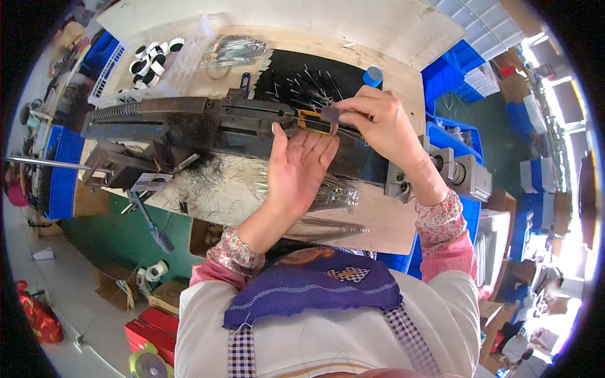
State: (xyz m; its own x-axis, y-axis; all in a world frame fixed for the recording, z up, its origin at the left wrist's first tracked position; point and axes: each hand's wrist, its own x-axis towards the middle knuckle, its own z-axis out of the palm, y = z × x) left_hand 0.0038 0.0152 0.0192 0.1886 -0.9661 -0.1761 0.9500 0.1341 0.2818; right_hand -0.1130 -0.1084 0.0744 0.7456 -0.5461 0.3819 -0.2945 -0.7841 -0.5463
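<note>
My left hand (295, 169) lies palm up with its fingers stretched out, their tips at a small yellow-edged dark frame (315, 122) at the end of a long metal fixture. Whether the fingertips bear any weight cannot be seen. Above the frame's right end, my right hand (386, 120) pinches a small dark grey block (329, 114) between thumb and fingers. The long dark metal fixture (217, 116) runs leftward across the bench. Thin metal pins (318, 86) are scattered on a black cloth (277, 74) just beyond my hands.
A white basket (183, 62) with black-and-white rolls stands at the back left. A blue cap-like cylinder (372, 77) sits behind my right hand. Bundles of thin wires (334, 196) lie on the wooden bench (391, 220). A metal motor-like unit (463, 176) is at the right.
</note>
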